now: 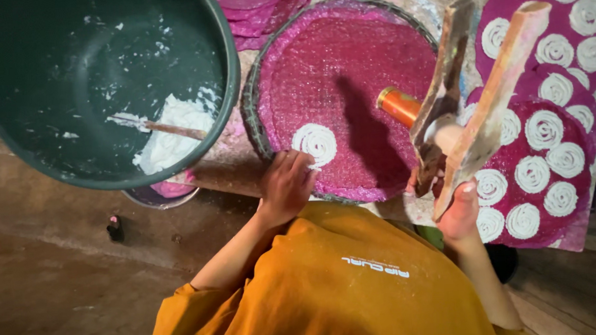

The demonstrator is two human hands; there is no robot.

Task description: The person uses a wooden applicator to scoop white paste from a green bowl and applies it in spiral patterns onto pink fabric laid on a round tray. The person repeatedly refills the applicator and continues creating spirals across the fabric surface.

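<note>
Bare brown earthen floor (55, 285) underfoot, dusty and uneven. At 10 o'clock, a big round dark-green plastic basin (16, 153) set on it, over a small metal bowl (145, 197) peeking out at its lower rim. At 12 o'clock, a round woven basket tray (250, 116) lined with magenta bubbled sheeting. At 3 o'clock, flat magenta mats (578, 225) carrying white dough spirals (544, 130). At 8 o'clock, a small dark bottle (114, 228) standing alone, well apart from the rest.
</note>
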